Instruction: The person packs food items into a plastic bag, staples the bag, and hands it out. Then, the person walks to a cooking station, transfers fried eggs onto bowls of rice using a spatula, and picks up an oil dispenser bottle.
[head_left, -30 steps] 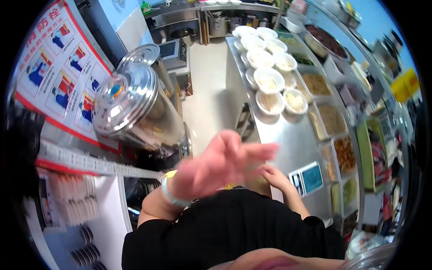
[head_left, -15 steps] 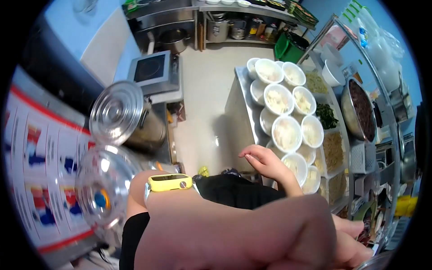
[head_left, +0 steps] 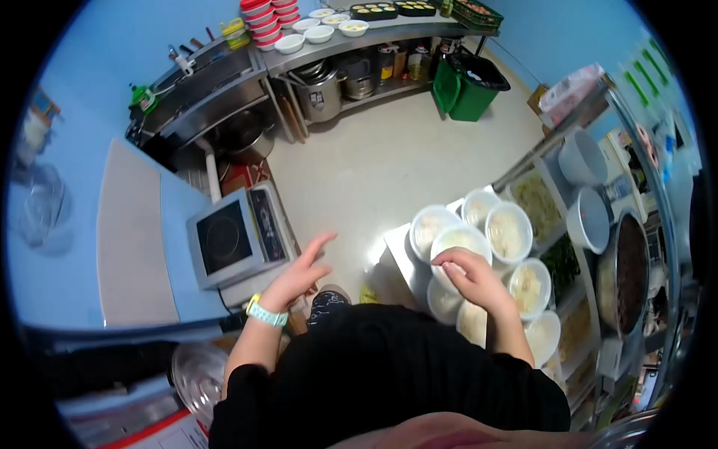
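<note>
The left hand [head_left: 298, 278] is spreading, empty; the right hand [head_left: 480, 283] is curling by a bowl [head_left: 461, 238], contact unclear; it is sitting among other bowls [head_left: 509, 232] above the desk [head_left: 404, 258], likely being light, flexible, spillable, favouring level rim support.

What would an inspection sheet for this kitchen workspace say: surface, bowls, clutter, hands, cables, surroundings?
Surface: steel table, bare at its near-left corner, otherwise crowded.
Bowls: white bowls of pale food, closely packed, some raised above others.
Clutter: metal bowl of dark food and two bowls along the right side.
Hands: left hand holds nothing, fingers spread, near the cooker; right hand over a bowl, grip unclear.
Cables: thin dark line below the cooker, possibly a cord; too small to confirm.
Surroundings: pale floor; green bin with black liner beside the back counter.
</note>
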The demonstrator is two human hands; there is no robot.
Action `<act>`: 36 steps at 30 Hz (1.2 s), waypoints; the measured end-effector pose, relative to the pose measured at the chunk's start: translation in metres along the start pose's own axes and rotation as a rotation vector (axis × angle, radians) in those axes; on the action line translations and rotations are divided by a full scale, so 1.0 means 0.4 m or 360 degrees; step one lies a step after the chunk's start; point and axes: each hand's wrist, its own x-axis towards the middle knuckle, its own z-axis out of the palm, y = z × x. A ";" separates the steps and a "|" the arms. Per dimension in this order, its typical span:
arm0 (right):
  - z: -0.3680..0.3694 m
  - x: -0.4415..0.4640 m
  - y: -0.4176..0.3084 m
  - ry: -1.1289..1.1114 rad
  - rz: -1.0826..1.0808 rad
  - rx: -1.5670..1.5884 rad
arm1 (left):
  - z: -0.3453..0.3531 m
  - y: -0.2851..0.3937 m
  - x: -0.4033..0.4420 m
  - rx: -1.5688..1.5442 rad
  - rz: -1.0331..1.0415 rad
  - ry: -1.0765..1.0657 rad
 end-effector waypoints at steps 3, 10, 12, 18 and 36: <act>-0.037 0.220 0.035 -0.0048 -0.0035 -0.0012 | -0.185 -0.157 0.108 -0.0036 -0.0506 -0.0059; -0.081 0.608 0.189 0.0440 0.0479 -0.0005 | -0.527 -0.141 0.643 0.0668 -0.0647 -0.0375; -0.067 0.685 0.217 0.0617 0.0644 0.0142 | -0.585 -0.059 0.851 0.0963 -0.0514 -0.0532; -0.126 0.950 0.319 0.0982 0.1004 0.0471 | -0.602 0.089 1.421 0.0603 0.0037 -0.0782; -1.121 2.460 0.835 0.0782 0.0050 -0.0131 | -0.819 0.135 2.305 -0.0795 -0.0863 0.0432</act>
